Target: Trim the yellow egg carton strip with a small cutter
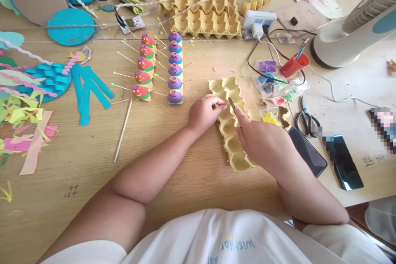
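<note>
A yellow egg-carton piece (pixel 232 131) with two rows of cups lies on the wooden table in front of me. My left hand (pixel 206 114) is at its left edge, thumb and fingers pinched on the carton's rim. My right hand (pixel 260 138) is closed around a small knife (pixel 232 104), index finger stretched along it, the blade over the carton's middle. Left of the carton stand a row of purple and blue painted cups (pixel 175 70) and a row of red and green painted cups (pixel 144 70) with pins stuck in them.
Larger egg trays (pixel 206 10) and a power strip (pixel 260 18) lie at the back. Scissors (pixel 305 119), phones (pixel 307 151), a red cup (pixel 295 65) and a fan (pixel 355 29) are on the right. A wooden stick (pixel 123 132) and paper crafts (pixel 49 80) lie left.
</note>
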Motion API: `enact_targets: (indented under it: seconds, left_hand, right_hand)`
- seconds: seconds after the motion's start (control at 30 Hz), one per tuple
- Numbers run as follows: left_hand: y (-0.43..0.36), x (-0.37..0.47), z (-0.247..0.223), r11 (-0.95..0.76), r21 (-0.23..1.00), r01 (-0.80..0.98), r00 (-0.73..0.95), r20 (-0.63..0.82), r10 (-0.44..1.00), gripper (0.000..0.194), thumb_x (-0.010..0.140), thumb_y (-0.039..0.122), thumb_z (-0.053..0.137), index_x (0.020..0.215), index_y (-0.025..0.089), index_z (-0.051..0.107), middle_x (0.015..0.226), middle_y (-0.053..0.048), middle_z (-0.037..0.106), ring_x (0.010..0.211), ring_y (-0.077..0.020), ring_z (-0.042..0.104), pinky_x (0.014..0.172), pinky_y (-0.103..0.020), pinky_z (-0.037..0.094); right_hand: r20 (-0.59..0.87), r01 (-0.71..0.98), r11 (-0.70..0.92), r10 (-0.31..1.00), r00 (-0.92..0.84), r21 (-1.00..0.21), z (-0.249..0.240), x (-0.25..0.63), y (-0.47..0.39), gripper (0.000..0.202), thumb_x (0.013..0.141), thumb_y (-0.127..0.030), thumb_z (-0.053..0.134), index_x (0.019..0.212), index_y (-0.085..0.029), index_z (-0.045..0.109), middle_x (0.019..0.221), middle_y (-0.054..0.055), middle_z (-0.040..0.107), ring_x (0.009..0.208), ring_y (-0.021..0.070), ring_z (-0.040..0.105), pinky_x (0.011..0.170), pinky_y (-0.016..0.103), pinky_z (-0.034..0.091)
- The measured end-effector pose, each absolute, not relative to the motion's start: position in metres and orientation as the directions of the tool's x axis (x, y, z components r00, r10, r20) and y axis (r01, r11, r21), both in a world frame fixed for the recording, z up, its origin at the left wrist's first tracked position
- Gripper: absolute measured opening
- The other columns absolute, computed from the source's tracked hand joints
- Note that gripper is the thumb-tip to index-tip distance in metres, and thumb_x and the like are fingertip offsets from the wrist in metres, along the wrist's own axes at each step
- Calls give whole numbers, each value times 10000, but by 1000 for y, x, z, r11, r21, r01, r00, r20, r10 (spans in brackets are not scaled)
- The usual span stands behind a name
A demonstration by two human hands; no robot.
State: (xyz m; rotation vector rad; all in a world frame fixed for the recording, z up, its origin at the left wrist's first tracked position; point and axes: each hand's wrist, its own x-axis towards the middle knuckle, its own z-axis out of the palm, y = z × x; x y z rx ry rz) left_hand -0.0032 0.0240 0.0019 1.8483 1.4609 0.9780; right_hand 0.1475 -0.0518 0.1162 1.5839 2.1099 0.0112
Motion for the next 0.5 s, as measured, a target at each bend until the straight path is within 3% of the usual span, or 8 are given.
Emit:
enact_targets:
  seconds: [0.5]
  left_hand:
    - [23, -4, 1, -229, 802, 551, 124, 193, 973, 109, 845, 305, 674, 852, 226, 750, 924, -20, 731, 765, -157, 633, 721, -280, 487]
  right_hand:
    - [-379, 907, 320, 902, -204, 273, 112, 146, -48, 595, 1011, -293, 312, 1581, -136, 245, 734, 80, 725, 632, 184, 682, 453, 275, 219]
